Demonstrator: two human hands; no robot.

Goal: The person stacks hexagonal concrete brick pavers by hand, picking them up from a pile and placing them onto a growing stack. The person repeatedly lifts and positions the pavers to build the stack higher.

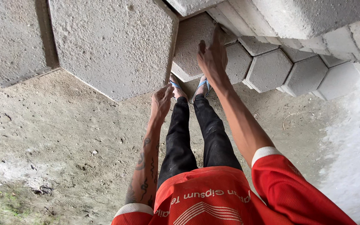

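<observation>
In the head view, the person looks straight down their own body: a red shirt fills the bottom of the frame, black trousers [188, 133] run up the centre, and the feet in blue sandals [205, 85] stand on bare sandy ground [63, 137] just below the paving edge. The work in hand appears to be seating a large hexagonal concrete paver [113, 46], which fills the upper middle of the frame and lies tilted or raised beside laid pavers of the same shape. The left hand [161, 102], at centre, has its fingers curled against the lower right corner of that paver, gripping the edge rather than lying flat; how far the fingers reach under cannot be told. The right hand [212, 56], higher and slightly right of centre, is pressed flat with fingers together against a neighbouring paver [192, 46] that sits in shadow between the big block and the row of laid hexagons [288, 71] running toward the upper right. Stacked grey blocks [313, 21] overhang the top right corner. To do this step well, the person would likely keep the right hand bracing the neighbour so it does not shift, lower the large paver evenly so its straight sides meet the adjoining ones, and draw the left fingers clear of the joint before the block settles. The toes stand close to the edge, so a slipping block could land on them.
</observation>
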